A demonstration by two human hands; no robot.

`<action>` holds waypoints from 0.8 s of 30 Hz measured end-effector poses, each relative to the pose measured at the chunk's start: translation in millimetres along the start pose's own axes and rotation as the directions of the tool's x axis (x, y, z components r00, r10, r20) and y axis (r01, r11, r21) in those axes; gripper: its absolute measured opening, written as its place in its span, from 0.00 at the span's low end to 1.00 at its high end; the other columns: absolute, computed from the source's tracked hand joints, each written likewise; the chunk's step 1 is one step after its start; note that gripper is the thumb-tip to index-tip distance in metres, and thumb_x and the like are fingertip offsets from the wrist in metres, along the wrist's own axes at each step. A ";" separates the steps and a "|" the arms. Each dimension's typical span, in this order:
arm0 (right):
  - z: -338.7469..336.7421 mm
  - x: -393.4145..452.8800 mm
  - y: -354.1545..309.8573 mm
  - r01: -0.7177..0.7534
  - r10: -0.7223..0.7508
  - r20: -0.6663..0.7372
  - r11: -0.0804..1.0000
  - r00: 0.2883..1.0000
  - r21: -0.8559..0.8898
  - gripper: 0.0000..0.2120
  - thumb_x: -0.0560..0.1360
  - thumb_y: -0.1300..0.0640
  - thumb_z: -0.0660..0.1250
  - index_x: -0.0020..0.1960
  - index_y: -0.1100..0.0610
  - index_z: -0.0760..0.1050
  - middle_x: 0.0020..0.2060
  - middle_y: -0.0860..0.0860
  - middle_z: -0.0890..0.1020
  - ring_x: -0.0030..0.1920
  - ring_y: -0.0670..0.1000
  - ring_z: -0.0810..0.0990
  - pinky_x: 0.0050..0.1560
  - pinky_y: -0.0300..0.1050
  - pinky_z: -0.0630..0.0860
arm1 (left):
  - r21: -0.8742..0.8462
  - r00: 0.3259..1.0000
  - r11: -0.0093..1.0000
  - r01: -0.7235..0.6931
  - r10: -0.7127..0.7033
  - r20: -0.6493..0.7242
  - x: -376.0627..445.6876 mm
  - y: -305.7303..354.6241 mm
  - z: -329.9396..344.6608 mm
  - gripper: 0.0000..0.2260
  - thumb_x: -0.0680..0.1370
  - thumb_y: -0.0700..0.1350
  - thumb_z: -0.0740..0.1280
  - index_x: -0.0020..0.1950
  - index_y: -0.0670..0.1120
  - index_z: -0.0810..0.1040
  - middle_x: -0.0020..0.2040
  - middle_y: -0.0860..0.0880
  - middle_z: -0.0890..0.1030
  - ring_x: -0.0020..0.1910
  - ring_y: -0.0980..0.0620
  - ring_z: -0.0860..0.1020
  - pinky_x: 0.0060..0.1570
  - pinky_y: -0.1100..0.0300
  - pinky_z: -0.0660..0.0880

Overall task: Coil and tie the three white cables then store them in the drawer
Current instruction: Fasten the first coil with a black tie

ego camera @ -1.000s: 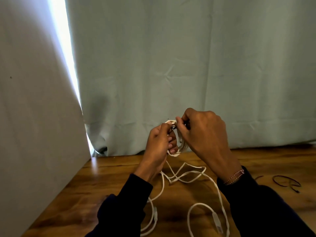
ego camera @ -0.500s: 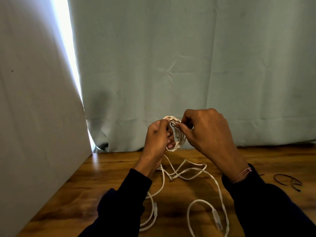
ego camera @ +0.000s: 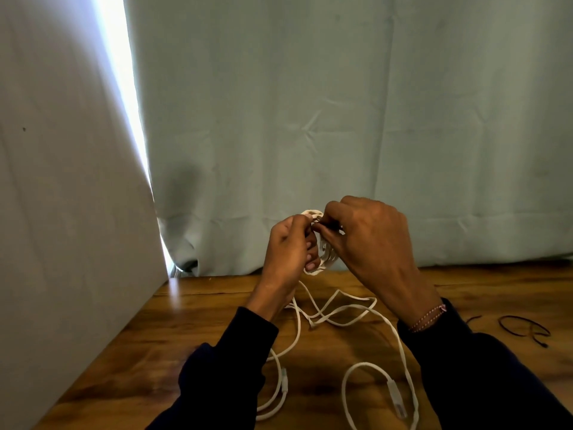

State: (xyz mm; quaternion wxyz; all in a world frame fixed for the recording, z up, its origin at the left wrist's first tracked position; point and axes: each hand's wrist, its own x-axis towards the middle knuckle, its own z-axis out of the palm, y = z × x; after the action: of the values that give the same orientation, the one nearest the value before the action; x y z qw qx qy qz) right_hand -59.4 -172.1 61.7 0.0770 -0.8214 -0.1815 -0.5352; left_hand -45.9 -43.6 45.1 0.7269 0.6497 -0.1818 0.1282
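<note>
White coiled cable bundle held up off the brown wooden tabletop; left hand grips the loops, likely to steady them. Right hand pinches a thin dark tie at the coil's top, apparently binding it.

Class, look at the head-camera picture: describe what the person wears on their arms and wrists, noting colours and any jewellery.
Both arms are covered by long dark navy, almost black sleeves reaching about to the wrists. The hands are bare, no gloves or rings visible. On the right wrist, just above the cuff, sits a thin beaded bracelet in pinkish-red and pale tones. No bracelet shows on the left wrist.
</note>
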 end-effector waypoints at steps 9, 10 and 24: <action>0.4 -0.1 1.0 0.074 -0.075 -0.086 0.997 0.993 -0.010 0.07 0.74 0.52 0.74 0.46 0.55 0.80 0.44 0.53 0.81 0.42 0.53 0.77 0.30 0.41 0.70 | -0.039 1.000 0.999 0.000 0.001 0.002 -1.9 3.4 0.0 0.16 0.85 0.48 0.57 0.39 0.44 0.70 0.27 0.50 0.65 0.25 0.54 0.63 0.27 0.59 0.62; 1.2 -0.1 2.1 0.098 -0.097 -0.079 0.995 0.992 0.009 0.06 0.74 0.53 0.74 0.46 0.55 0.80 0.48 0.55 0.81 0.45 0.54 0.78 0.31 0.42 0.72 | -0.040 1.000 0.999 -0.004 0.004 -0.001 -2.2 3.4 -0.1 0.16 0.85 0.48 0.56 0.39 0.44 0.70 0.27 0.50 0.65 0.25 0.54 0.64 0.27 0.59 0.62; 11.8 -4.2 13.5 0.218 -0.218 -0.024 0.947 0.976 0.238 0.08 0.74 0.63 0.73 0.52 0.61 0.80 0.50 0.56 0.83 0.42 0.53 0.82 0.39 0.46 0.82 | -0.016 0.999 0.999 -0.041 0.041 0.009 3.4 -3.7 -4.6 0.19 0.85 0.48 0.53 0.36 0.44 0.68 0.26 0.49 0.65 0.24 0.53 0.63 0.27 0.59 0.60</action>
State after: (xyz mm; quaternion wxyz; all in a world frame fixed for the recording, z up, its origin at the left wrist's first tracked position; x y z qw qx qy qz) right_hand -45.7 -181.7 53.8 0.1156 -0.7817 -0.3344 -0.5135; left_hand -40.9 -39.6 42.8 0.7285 0.6406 -0.1994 0.1385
